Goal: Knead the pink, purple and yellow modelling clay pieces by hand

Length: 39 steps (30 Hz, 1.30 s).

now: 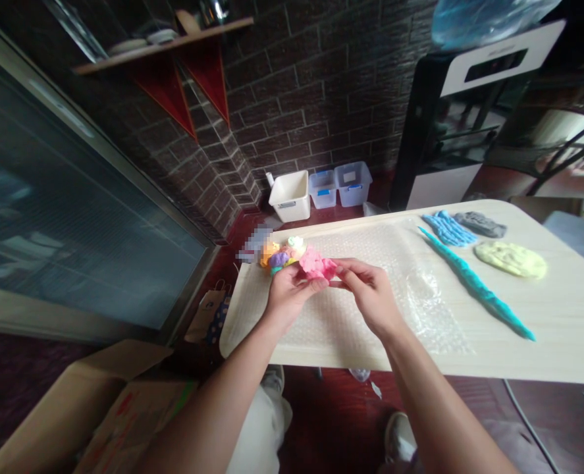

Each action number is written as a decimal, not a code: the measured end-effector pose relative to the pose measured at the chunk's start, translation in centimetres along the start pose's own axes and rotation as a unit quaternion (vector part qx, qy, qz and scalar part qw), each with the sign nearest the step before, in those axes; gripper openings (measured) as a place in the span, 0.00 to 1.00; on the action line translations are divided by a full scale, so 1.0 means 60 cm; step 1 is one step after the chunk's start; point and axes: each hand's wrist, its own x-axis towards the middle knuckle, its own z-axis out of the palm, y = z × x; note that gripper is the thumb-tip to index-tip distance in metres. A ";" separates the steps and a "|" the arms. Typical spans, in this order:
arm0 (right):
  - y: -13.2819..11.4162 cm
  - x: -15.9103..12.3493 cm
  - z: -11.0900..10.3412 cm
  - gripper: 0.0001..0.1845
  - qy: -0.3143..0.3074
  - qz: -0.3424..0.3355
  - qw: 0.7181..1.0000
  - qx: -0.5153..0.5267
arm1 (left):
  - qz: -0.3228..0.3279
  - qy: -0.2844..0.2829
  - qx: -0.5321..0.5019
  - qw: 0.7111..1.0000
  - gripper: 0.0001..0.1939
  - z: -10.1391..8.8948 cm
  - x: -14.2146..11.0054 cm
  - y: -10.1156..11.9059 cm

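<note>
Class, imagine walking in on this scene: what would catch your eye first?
The bright pink lump held between the left hand and right hand, above the bubble wrap. Next, the long turquoise roll slanting across the table's right side, beside blue, grey and yellow pieces.

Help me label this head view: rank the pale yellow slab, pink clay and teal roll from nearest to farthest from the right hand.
1. Pink clay: at the fingers of the right hand.
2. Teal roll: on the table, right of that hand.
3. Pale yellow slab: farther right, past the roll.
</note>
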 end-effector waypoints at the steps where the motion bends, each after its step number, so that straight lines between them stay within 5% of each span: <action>1: -0.001 0.000 -0.001 0.17 0.004 -0.004 1.000 -0.021 | 0.006 0.011 0.017 1.000 0.23 0.000 0.000 -0.001; 4: -0.004 -0.002 -0.002 0.19 -0.011 0.004 0.997 -0.073 | 0.010 0.028 0.059 0.998 0.23 0.003 0.000 0.000; 9: -0.002 -0.003 -0.001 0.28 -0.015 0.049 0.998 -0.019 | 0.001 0.026 0.090 0.996 0.19 0.012 -0.005 0.006; 19: -0.004 -0.001 -0.011 0.21 -0.025 0.034 0.999 -0.001 | -0.011 0.023 0.045 0.999 0.21 0.014 -0.005 -0.008; 25: 0.004 0.001 -0.016 0.17 0.071 -0.027 0.993 -0.094 | -0.043 0.007 -0.015 0.999 0.24 0.022 -0.006 -0.004; 28: 0.003 -0.005 -0.015 0.14 0.116 -0.086 0.968 -0.203 | -0.065 0.002 -0.012 0.998 0.24 0.025 -0.009 -0.004; 33: -0.007 -0.019 -0.006 0.10 0.120 -0.233 0.888 -0.378 | -0.068 0.001 -0.041 0.997 0.20 0.029 -0.014 -0.004; 39: -0.003 -0.020 0.005 0.17 0.055 -0.287 0.873 -0.390 | -0.065 0.031 -0.095 0.993 0.20 0.033 -0.012 0.000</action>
